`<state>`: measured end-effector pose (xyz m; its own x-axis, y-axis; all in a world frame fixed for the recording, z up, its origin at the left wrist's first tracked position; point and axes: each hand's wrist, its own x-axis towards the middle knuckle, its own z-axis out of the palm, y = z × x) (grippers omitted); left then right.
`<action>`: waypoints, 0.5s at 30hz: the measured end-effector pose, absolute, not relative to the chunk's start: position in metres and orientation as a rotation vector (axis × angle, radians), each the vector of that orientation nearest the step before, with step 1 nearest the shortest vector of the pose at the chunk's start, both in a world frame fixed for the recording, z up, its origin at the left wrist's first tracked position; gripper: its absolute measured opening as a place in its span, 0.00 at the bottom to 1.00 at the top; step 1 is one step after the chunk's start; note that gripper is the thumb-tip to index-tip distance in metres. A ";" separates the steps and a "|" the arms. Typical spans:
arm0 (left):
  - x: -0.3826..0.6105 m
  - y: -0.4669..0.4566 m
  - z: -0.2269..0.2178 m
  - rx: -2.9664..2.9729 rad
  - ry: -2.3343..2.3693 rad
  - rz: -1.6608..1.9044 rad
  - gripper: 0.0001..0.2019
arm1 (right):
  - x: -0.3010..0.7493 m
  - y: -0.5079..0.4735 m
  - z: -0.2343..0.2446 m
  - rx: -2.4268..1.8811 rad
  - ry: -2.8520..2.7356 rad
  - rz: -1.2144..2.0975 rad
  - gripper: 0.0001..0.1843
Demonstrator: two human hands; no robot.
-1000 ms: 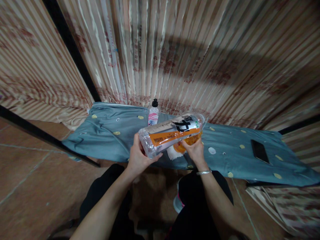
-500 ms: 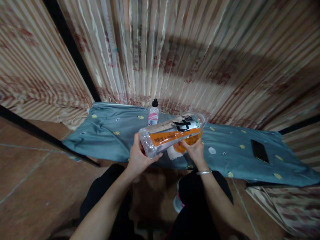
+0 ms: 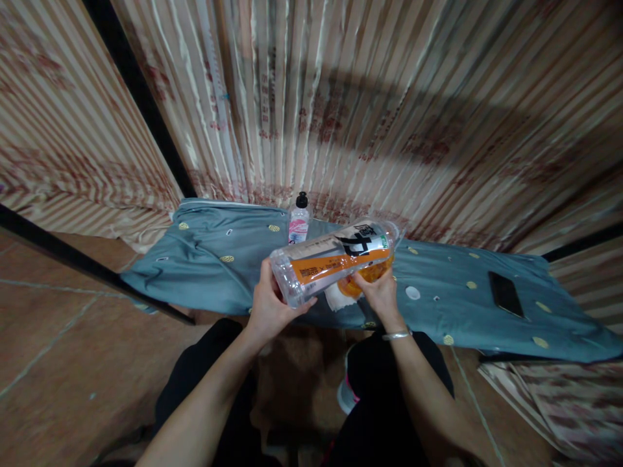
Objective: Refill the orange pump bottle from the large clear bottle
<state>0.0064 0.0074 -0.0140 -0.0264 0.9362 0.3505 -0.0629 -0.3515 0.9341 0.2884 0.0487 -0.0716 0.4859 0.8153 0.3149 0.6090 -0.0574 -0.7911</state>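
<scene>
A large clear plastic bottle (image 3: 335, 259) with an orange and white label lies nearly on its side in the air, with orange liquid pooled at its far end. My left hand (image 3: 267, 305) is closed round its near base. My right hand (image 3: 379, 293) grips it from below near the far end, with a bracelet on the wrist. A white cloth or paper (image 3: 335, 297) shows under the bottle between my hands; which hand holds it is hidden. Below lies a grey-blue patterned cloth (image 3: 219, 266) over a low surface.
A small bottle (image 3: 299, 220) with a black cap and pink label stands at the back of the cloth. A white cap (image 3: 413, 293) and a black phone (image 3: 506, 294) lie on the cloth to the right. Striped curtains hang behind. My knees are below.
</scene>
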 end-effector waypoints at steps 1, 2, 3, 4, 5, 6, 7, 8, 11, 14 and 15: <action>0.006 0.007 -0.014 1.401 0.978 1.506 0.42 | 0.288 0.049 -0.071 -1.760 -1.211 0.263 0.52; 0.006 0.007 -0.014 1.395 0.976 1.505 0.42 | 0.288 0.048 -0.071 -1.763 -1.210 0.266 0.52; 0.006 0.007 -0.014 1.390 0.971 1.508 0.42 | 0.288 0.048 -0.071 -1.765 -1.209 0.271 0.53; 0.007 0.007 -0.014 1.389 0.967 1.513 0.41 | 0.287 0.048 -0.071 -1.765 -1.208 0.280 0.53; 0.007 0.007 -0.014 1.390 0.964 1.519 0.40 | 0.287 0.048 -0.070 -1.763 -1.207 0.289 0.53; 0.007 0.007 -0.013 1.393 0.962 1.524 0.40 | 0.287 0.048 -0.070 -1.759 -1.207 0.298 0.53; 0.007 0.007 -0.013 1.396 0.960 1.528 0.39 | 0.287 0.048 -0.070 -1.756 -1.208 0.305 0.53; 0.007 0.007 -0.012 1.398 0.959 1.532 0.39 | 0.287 0.048 -0.071 -1.756 -1.208 0.310 0.53; 0.007 0.006 -0.010 1.406 0.962 1.538 0.39 | 0.288 0.048 -0.071 -1.769 -1.202 0.311 0.54; 0.007 0.006 -0.009 1.419 0.984 1.540 0.40 | 0.288 0.049 -0.071 -1.764 -1.195 0.300 0.54; 0.007 0.006 -0.009 1.420 0.988 1.538 0.40 | 0.288 0.049 -0.071 -1.761 -1.194 0.298 0.53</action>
